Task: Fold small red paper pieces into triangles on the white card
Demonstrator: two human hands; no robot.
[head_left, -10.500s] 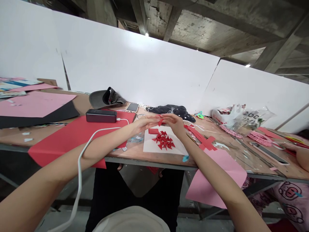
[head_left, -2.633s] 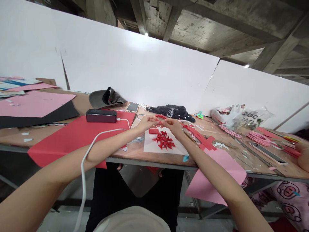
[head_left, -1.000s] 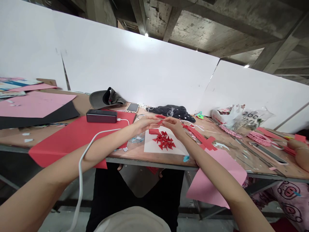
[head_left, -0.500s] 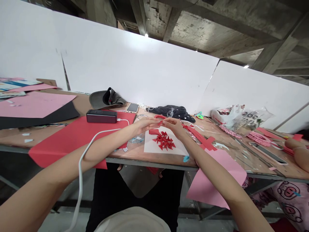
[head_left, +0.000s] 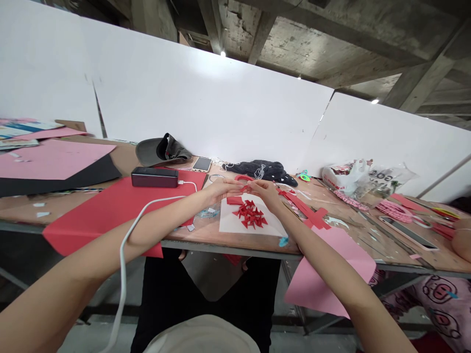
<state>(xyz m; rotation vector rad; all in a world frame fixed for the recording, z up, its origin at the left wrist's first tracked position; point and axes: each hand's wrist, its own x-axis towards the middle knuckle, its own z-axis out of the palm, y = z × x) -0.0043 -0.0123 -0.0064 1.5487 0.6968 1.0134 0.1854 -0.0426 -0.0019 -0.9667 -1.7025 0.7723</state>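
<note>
The left hand (head_left: 222, 189) and right hand (head_left: 267, 192) both pinch a small red paper strip (head_left: 245, 188) in a firm grip, above a white sheet (head_left: 230, 228) near the worktop (head_left: 206, 240) front edge, beside folded red paper pieces (head_left: 250, 215).

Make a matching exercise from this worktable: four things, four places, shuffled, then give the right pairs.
Things:
1. Pile of folded red paper triangles
2. Black power bank
3. Smartphone
4. Left hand

Places:
A. Beside the grey cap
B. On a white sheet
C. Touching a small red paper piece
D. On a large red card

Right pairs: 1-B, 2-D, 3-A, 4-C.
</note>
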